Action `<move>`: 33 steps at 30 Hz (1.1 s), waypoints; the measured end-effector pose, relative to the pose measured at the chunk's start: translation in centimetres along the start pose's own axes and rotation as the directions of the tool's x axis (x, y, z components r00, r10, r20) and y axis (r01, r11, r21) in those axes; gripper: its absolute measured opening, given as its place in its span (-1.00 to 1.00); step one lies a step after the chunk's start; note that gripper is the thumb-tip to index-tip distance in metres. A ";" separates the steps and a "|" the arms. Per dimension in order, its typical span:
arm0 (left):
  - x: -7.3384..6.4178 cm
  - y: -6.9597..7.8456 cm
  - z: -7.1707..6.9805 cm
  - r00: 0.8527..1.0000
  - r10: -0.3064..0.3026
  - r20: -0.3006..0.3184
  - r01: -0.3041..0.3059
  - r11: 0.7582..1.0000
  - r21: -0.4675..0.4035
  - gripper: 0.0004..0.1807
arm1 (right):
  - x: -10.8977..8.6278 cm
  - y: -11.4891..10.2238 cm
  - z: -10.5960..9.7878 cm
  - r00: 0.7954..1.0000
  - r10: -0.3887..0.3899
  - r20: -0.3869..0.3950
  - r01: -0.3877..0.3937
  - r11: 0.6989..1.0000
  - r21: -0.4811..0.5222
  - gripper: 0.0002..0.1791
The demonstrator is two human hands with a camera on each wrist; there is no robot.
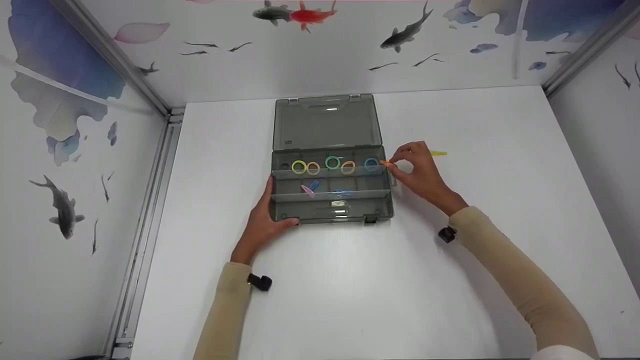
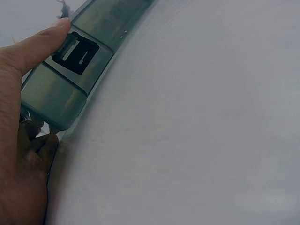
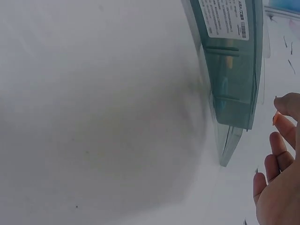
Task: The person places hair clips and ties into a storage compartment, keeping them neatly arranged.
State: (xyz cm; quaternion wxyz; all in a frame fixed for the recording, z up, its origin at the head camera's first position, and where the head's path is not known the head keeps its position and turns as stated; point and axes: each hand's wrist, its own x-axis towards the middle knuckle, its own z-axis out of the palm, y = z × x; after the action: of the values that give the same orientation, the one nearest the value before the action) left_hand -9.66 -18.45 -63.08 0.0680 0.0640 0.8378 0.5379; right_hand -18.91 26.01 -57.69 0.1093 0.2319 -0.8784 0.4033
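Observation:
A grey translucent storage box lies on the table with its lid folded back. My left hand grips its near left corner, thumb along the front, fingers against the left side. Beside the right wall, my right hand pinches an orange hair clip between thumb and index finger; its tip points over the box edge. The rear row holds several hair ties, among them a yellow one, a green one and a blue one. In the middle row lie a pink clip and blue clips.
A yellow clip lies on the white table behind the right hand, partly hidden by it. White panels with painted fish stand at the back and sides. A black latch sits on the box front near the left thumb.

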 end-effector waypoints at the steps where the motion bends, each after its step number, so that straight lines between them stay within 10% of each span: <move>1: 0.0 0.0 0.0 1.000 -0.004 0.001 0.004 1.000 0.001 0.48 | -0.1 -0.2 0.1 1.000 -0.008 0.008 0.008 1.000 -0.006 -0.93; 33: 0.0 0.1 0.0 1.000 -0.008 0.002 0.007 1.000 0.014 0.50 | -1.0 -1.9 1.7 0.991 -0.058 0.124 0.064 0.997 -0.041 -0.89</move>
State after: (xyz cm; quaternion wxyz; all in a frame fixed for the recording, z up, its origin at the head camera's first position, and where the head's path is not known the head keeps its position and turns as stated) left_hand -9.69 -18.41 -63.01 0.0705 0.0620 0.8418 0.5315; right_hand -17.05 23.95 -57.91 0.0725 0.2805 -0.8848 0.3650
